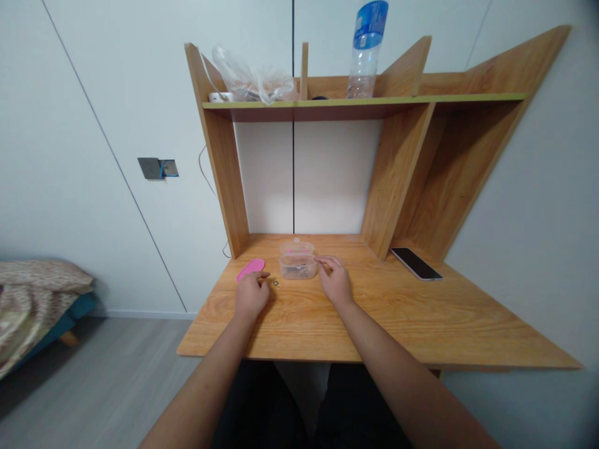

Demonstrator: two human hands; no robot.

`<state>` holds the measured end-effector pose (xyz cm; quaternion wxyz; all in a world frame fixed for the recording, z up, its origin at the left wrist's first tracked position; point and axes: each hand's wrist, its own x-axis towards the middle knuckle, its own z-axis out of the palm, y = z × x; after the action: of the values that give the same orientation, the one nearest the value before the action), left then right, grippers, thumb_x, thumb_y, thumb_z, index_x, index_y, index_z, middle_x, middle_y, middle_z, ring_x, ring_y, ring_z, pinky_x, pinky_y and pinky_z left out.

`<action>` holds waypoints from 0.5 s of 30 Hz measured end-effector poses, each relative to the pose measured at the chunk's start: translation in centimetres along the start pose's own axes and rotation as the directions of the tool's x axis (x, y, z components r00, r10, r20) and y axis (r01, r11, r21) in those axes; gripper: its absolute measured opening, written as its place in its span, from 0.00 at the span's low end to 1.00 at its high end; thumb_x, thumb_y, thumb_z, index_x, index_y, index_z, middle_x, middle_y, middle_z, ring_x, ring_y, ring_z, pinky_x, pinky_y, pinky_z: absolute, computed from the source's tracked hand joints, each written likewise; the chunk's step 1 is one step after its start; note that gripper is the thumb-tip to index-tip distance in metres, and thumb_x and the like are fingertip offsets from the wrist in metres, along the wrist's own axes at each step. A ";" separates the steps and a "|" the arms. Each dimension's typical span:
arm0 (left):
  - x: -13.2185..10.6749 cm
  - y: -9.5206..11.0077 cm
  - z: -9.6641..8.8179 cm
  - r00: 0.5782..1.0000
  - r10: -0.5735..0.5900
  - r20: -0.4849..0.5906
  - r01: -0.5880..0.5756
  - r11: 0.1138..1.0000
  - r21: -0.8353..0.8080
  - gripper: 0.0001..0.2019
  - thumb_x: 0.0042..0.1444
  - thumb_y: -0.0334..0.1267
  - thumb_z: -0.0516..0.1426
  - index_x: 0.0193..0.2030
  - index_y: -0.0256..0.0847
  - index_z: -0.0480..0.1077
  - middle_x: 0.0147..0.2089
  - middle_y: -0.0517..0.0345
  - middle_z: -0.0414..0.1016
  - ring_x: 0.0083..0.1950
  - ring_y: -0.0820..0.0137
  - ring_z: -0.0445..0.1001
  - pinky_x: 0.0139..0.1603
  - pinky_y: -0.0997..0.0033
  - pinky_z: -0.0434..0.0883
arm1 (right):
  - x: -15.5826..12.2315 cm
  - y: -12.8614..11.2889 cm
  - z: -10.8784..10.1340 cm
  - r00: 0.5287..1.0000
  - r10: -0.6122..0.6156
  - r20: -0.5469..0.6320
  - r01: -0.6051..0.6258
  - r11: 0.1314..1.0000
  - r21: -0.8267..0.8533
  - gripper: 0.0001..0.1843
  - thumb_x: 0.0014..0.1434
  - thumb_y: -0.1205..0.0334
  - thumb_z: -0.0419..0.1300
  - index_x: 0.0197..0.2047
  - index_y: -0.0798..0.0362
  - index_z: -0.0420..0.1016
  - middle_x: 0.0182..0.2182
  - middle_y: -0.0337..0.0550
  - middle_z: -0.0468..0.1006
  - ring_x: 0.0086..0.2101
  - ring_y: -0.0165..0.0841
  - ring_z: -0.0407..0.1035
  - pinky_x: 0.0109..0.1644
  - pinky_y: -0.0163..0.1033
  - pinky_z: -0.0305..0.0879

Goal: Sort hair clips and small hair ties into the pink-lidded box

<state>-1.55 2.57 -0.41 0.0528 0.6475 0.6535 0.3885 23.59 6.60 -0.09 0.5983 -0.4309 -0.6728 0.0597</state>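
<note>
On the table, my left grip lay curled closed, seemingly empty, beside a pink lid and a small ring. My right grip touched the clear tub on its right; I couldn't tell whether it pinched anything.

My wooden desk carries a clear tub between my left hand and right hand. A pink lid lies just beyond the left, with a tiny ring beside it. A dark phone lies well off to the right.
</note>
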 end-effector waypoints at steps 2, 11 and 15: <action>0.0 0.0 -0.3 0.999 -0.054 -0.009 0.054 0.999 0.006 0.16 0.52 0.29 0.55 0.45 0.39 0.80 0.46 0.48 0.83 0.46 0.61 0.79 0.49 0.66 0.71 | 0.0 -0.2 -0.1 1.000 0.009 -0.012 -0.009 1.000 0.003 0.14 0.59 0.69 0.56 0.40 0.48 0.82 0.40 0.45 0.80 0.45 0.40 0.73 0.53 0.45 0.68; -0.2 -0.4 -1.5 0.961 -0.259 -0.099 0.262 0.965 0.015 0.14 0.55 0.32 0.51 0.36 0.42 0.80 0.38 0.46 0.84 0.41 0.53 0.80 0.40 0.60 0.71 | -0.1 -0.4 -0.1 0.999 0.043 -0.012 -0.043 0.999 0.014 0.13 0.57 0.70 0.55 0.35 0.47 0.81 0.37 0.44 0.79 0.43 0.40 0.73 0.51 0.44 0.69; 0.0 -0.7 -1.3 0.968 -0.247 -0.055 0.246 0.969 -0.014 0.15 0.55 0.32 0.51 0.36 0.42 0.81 0.39 0.47 0.84 0.43 0.55 0.81 0.44 0.60 0.72 | -0.1 -0.4 -0.1 0.999 0.052 0.001 -0.052 0.999 0.016 0.13 0.57 0.70 0.55 0.34 0.47 0.81 0.37 0.44 0.79 0.42 0.40 0.73 0.50 0.45 0.68</action>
<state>-2.85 2.12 0.05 0.0847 0.5499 0.7286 0.3993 23.47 6.27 0.05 0.5998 -0.4437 -0.6609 0.0806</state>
